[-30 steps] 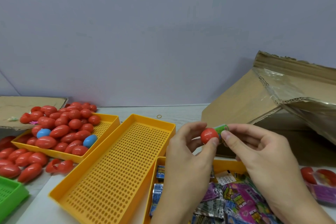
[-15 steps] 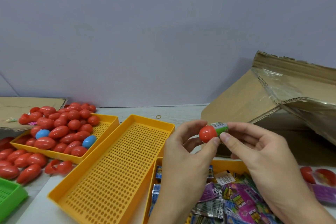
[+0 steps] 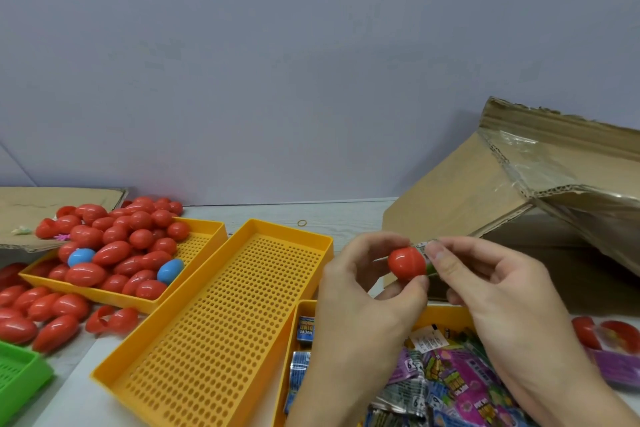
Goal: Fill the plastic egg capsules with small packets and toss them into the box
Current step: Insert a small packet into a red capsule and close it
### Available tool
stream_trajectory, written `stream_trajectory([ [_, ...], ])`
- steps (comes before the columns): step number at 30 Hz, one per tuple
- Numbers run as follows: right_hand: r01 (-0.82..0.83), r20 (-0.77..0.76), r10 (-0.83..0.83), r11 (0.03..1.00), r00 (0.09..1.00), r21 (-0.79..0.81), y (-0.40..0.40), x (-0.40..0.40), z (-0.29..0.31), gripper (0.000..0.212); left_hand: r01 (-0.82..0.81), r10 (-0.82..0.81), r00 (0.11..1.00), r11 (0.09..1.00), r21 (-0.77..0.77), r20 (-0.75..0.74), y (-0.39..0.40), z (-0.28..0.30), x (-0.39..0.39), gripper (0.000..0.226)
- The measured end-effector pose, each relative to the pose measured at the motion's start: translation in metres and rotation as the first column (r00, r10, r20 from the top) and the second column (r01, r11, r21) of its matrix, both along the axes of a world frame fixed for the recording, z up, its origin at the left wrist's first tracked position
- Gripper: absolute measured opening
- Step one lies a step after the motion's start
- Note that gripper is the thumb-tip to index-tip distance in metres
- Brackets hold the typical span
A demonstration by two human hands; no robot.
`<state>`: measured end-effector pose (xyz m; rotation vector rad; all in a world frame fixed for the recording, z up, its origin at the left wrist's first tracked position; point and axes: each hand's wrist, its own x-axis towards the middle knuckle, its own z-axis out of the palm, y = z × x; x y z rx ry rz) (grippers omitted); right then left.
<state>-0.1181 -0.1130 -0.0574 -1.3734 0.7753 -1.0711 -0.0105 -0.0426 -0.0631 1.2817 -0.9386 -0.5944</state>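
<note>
My left hand (image 3: 360,291) grips a red egg capsule half (image 3: 406,263) between thumb and fingers, above the near tray. My right hand (image 3: 491,284) pinches a small green packet (image 3: 426,248) at the capsule's open right side; most of the packet is hidden by the capsule and my fingers. A yellow tray (image 3: 304,308) below my hands holds several colourful small packets (image 3: 446,374). The open cardboard box (image 3: 491,191) lies tilted at the right, just behind my hands.
An empty perforated yellow tray (image 3: 221,315) sits in the middle. Another yellow tray (image 3: 204,236) at the left is heaped with red capsules (image 3: 114,246) and two blue ones; more red capsules lie loose beside it. A green tray (image 3: 17,371) is at the bottom left. Capsule halves (image 3: 602,333) lie at the right edge.
The packet has gone further into the capsule half; less green shows than before. Both hands have stayed in about the same place.
</note>
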Motion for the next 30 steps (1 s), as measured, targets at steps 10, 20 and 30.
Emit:
stream_trajectory([
  [10, 0.014, 0.050, -0.015, 0.999, 0.999, 0.030, -0.0009, 0.0027, -0.0041, 0.019, -0.058, 0.058, 0.998, 0.998, 0.018, -0.001, 0.0011, 0.0014, -0.0008, 0.021],
  [20, -0.033, 0.056, 0.027, 0.994, 0.998, 0.103, -0.0023, 0.0008, -0.0085, 0.026, -0.089, 0.088, 0.991, 0.996, 0.012, 0.099, 0.0016, 0.0038, -0.0013, 0.024],
  [30, -0.068, 0.026, 0.066, 0.994, 0.997, 0.089, -0.0025, 0.0008, -0.0080, 0.026, -0.125, 0.120, 0.984, 0.992, 0.031, 0.130, 0.0021, 0.0053, -0.0014, 0.024],
])
